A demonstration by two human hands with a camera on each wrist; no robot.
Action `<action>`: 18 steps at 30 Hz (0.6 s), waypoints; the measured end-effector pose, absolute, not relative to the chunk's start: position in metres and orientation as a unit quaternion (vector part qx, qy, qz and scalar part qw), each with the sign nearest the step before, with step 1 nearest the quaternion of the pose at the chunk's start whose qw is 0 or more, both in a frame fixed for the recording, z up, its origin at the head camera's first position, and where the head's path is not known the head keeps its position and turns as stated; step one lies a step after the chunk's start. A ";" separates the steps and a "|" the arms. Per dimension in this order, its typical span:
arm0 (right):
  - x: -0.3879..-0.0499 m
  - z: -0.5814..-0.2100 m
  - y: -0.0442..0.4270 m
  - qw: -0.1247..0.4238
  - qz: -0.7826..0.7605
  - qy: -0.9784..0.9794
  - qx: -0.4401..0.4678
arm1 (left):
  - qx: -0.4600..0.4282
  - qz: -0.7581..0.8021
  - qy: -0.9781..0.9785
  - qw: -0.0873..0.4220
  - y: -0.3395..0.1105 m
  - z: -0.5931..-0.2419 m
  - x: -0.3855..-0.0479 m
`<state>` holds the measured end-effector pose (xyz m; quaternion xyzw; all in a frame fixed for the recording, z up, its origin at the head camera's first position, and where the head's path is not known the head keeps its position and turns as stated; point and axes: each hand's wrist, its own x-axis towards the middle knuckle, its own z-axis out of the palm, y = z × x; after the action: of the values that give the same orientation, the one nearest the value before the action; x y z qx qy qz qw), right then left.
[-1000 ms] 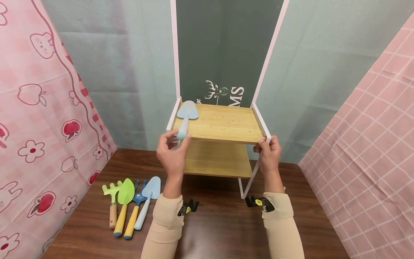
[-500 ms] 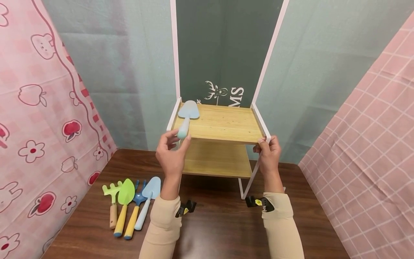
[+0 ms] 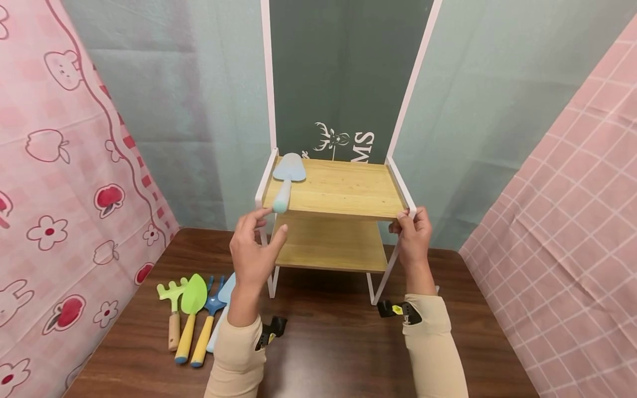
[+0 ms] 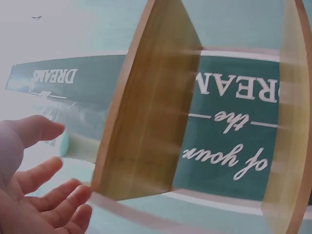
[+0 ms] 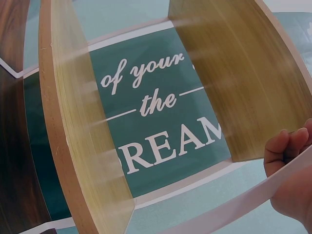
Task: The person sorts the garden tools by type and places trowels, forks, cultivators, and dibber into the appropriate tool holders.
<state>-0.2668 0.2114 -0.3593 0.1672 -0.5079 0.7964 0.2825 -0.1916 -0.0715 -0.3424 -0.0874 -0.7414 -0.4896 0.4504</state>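
Observation:
On the top board of a small two-tier shelf [image 3: 348, 185] lies a light blue trowel [image 3: 290, 168], its blade toward the back left and its handle end at the front edge. My left hand [image 3: 254, 249] is just in front of that handle end, thumb and fingers apart with nothing between them. In the left wrist view, the trowel's pale handle [image 4: 83, 148] shows beyond my spread fingers [image 4: 46, 175]. My right hand [image 3: 414, 237] grips the shelf's front right corner; in the right wrist view, fingers [image 5: 287, 146] curl at the white frame [image 5: 234, 209].
Left on the brown table [image 3: 338, 354] lie a light green rake [image 3: 174, 296], a green trowel [image 3: 194, 296], a blue fork [image 3: 214, 304] with a yellow handle, and another light blue trowel [image 3: 227, 287], partly behind my left wrist. A dark green lettered panel [image 3: 348, 72] stands behind the shelf.
My left hand has let go of the trowel handle and moved back down and left, its thumb parting from the fingers. The trowel stays on the top board; my right hand keeps its grip.

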 end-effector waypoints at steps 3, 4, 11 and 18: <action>-0.267 -0.359 0.211 0.282 0.796 -0.510 0.165 | -0.103 -0.470 -0.748 0.457 -0.077 -0.343 -0.188; -0.267 -0.359 0.211 0.281 0.796 -0.511 0.164 | -0.108 -0.463 -0.750 0.460 -0.079 -0.343 -0.187; -0.267 -0.357 0.211 0.271 0.797 -0.516 0.158 | -0.105 -0.426 -0.780 0.446 -0.090 -0.344 -0.177; -0.267 -0.357 0.212 0.269 0.795 -0.522 0.150 | -0.093 -0.405 -0.815 0.404 -0.100 -0.351 -0.167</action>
<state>-0.2673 0.2122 -0.3575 0.1502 -0.5222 0.7953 0.2689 -0.1670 -0.0997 -0.3514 -0.0931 -0.8153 -0.4047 0.4036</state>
